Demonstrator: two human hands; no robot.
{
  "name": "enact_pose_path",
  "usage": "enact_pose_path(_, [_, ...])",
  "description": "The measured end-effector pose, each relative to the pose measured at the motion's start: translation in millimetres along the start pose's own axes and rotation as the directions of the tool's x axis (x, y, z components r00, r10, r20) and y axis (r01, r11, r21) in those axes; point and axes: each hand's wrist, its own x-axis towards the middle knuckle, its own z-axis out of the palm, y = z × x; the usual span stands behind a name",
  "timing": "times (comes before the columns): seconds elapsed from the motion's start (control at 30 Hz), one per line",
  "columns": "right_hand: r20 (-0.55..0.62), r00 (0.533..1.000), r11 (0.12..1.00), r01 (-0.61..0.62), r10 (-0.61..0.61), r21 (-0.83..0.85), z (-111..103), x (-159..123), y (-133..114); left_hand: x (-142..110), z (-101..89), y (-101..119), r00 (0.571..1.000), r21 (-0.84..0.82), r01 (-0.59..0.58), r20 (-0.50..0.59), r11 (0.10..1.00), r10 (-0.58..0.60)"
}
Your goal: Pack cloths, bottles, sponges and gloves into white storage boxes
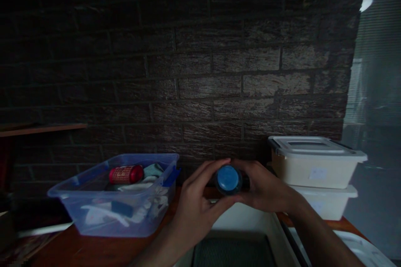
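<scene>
And here a round, blue-topped object (228, 178) with a dark rim is clasped in a two-handed grip, fingers of left hand (200, 200) and right hand (261, 187) curled round it.

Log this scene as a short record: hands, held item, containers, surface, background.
left hand: curved around one side of the held item
right hand: gripping its opposite side
held item: round, dark-rimmed object with blue end facing the camera; body mostly hidden
left container: translucent blue bin with red cylindrical container and cloths
center container: open whitish bin, below the hands, dark textured item inside
right containers: upper lidded box stacked on lower box
surface: reddish-brown tabletop
background: dark brick wall
</scene>
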Motion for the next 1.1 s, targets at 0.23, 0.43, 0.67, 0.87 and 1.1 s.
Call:
enact_pose_path(0.23, [0.108,0.988,0.969,-0.131,0.110,0.208,8.2,-2.8,5.0,1.3,-0.2,-0.6,0.989,-0.215,0.147,0.003,0.965,-0.150])
enact_pose_path(0.43, [0.251,0.961,0.808,-0.239,0.117,0.539,13.4,-3.7,5.5,9.1,-3.6,0.2,0.953,-0.504,0.300,0.122,0.809,-0.278])
enact_pose_path(0.67, [0.314,0.943,0.669,-0.304,0.110,0.678,18.0,2.9,-1.2,19.4,-6.6,-6.7,0.890,-0.728,0.364,0.088,0.580,-0.448])
enact_pose_path(0.87, [0.284,0.938,0.624,-0.343,0.196,0.702,21.1,3.1,-0.9,19.9,-2.8,-4.2,0.860,-0.731,0.410,0.109,0.545,-0.499])
enact_pose_path(1.1, [0.261,0.892,0.438,-0.415,0.369,0.798,26.0,9.3,-7.5,24.0,-3.2,-19.8,0.736,-0.794,0.532,0.262,0.294,-0.624])
